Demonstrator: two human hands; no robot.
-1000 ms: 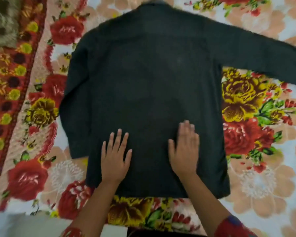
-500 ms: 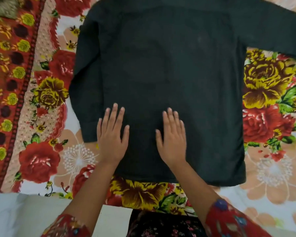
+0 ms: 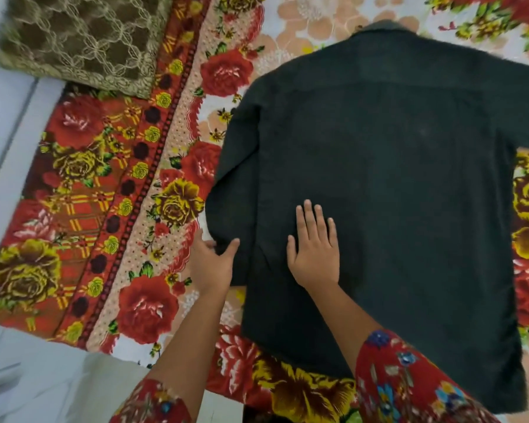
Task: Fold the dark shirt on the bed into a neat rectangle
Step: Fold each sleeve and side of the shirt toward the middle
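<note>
Head view: dark shirt (image 3: 394, 178) spread back-up on floral bedspread (image 3: 153, 306), from centre to 3 o'clock, collar toward 12. Right hand (image 3: 315, 254) flat, fingers straight, pressing shirt's lower back near 6 o'clock. Left hand (image 3: 211, 264) at 7 o'clock, thumb and fingers curled round end of sleeve (image 3: 229, 190).

Red-and-yellow floral bedspread (image 3: 83, 209); olive-brown lace-pattern cushion (image 3: 80, 41) at top left corner; pale tiled floor (image 3: 3, 123) left.
</note>
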